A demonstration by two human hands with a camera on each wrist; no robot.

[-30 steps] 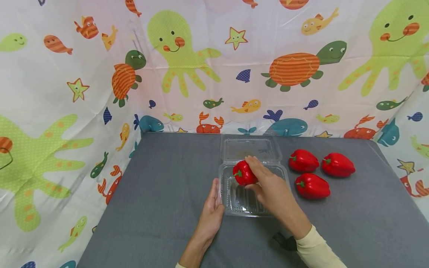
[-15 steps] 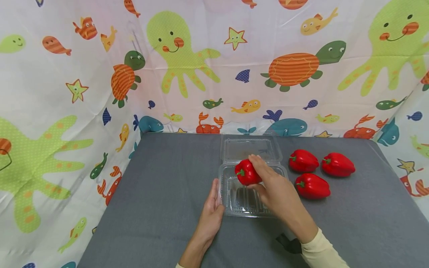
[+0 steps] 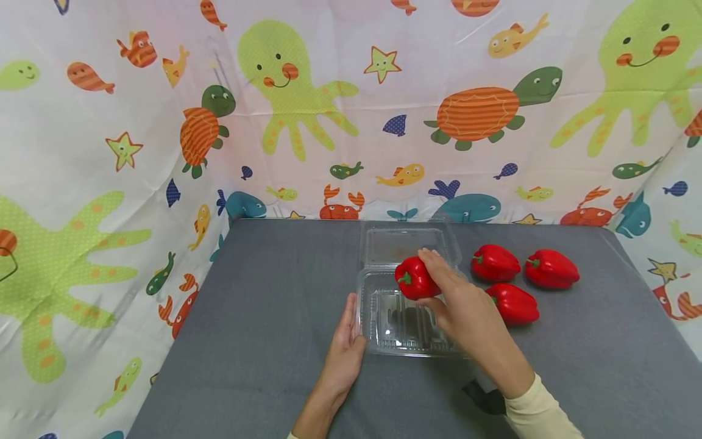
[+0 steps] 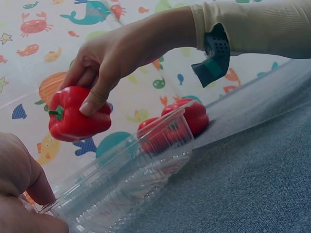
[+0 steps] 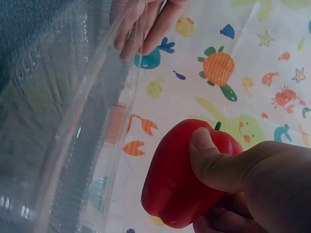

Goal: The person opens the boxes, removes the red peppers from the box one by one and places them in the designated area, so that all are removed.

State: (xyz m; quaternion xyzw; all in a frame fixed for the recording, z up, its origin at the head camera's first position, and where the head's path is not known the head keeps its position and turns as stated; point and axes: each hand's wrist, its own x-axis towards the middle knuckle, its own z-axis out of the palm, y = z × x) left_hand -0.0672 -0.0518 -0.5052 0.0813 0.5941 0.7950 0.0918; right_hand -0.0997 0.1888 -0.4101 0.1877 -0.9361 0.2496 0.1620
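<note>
My right hand [image 3: 471, 311] holds a red bell pepper [image 3: 415, 278] with a green stem, raised above the clear plastic clamshell container [image 3: 384, 349]. Thumb on one side and fingers on the other grip that pepper [image 5: 182, 177] in the right wrist view. The container lies open, its lid [image 3: 403, 244] folded back toward the wall. At the container's left side, my left hand [image 3: 344, 356] holds the edge, its fingers along the outer wall. The left wrist view shows the rim between thumb and finger of this hand [image 4: 24, 189].
Right of the container lie three more red bell peppers: one at the back [image 3: 495, 263], one farther right [image 3: 551, 269] and one nearer [image 3: 515, 303], partly behind my right hand. A grey cloth covers the table [image 3: 263, 317]. A sea-animal patterned curtain [image 3: 329, 55] hangs behind.
My right hand has moved the bell pepper slightly to the right and up over the container. My left hand stays at the container's left edge.
</note>
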